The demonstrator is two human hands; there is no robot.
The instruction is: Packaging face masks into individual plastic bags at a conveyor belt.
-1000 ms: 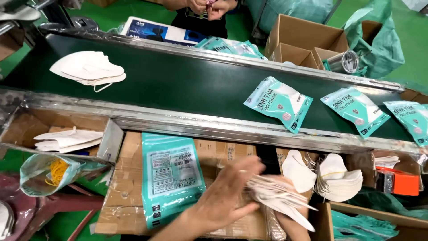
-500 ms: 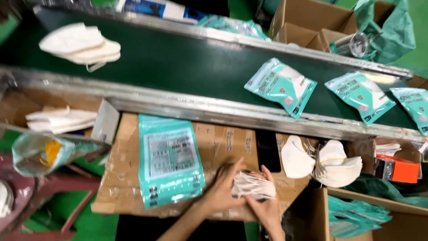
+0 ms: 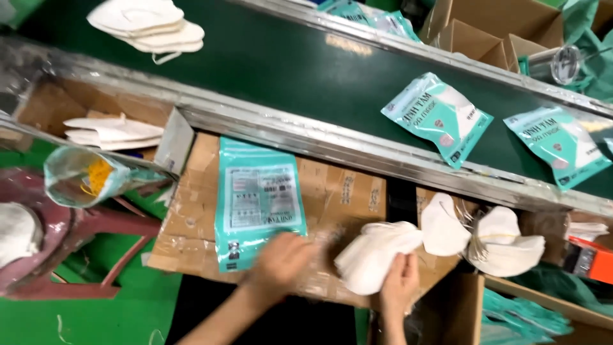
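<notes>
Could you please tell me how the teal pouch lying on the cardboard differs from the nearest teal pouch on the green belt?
The pouch on the cardboard lies flat and looks empty; the pouch on the belt bulges, with something white showing inside. The first lies square to the belt's edge, the second askew. The left hand is beside the first; no hand is near the second. Both are teal with printed panels.
</notes>
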